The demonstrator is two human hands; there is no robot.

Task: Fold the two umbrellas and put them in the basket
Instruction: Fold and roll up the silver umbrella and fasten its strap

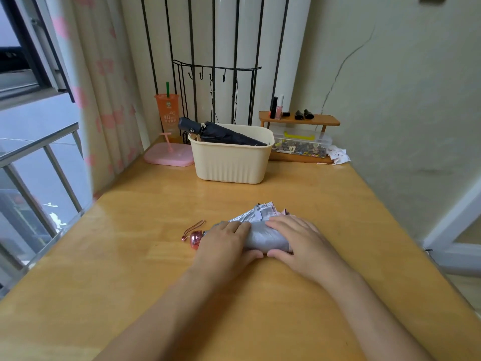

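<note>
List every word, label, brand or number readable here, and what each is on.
None reads clearly.
Orange drink cup: round logo and white print, too blurred to read.
Black umbrella handle: small white mark, too small to read.
Crumpled paper: reddish marks, too small to read.

Glossy wooden table (pixel 130 256), ribbed plastic basket (pixel 229 162)

Single head-worn wide-angle view; forward and down along the table (pixel 130 269); basket (pixel 231 162) at far end
</note>
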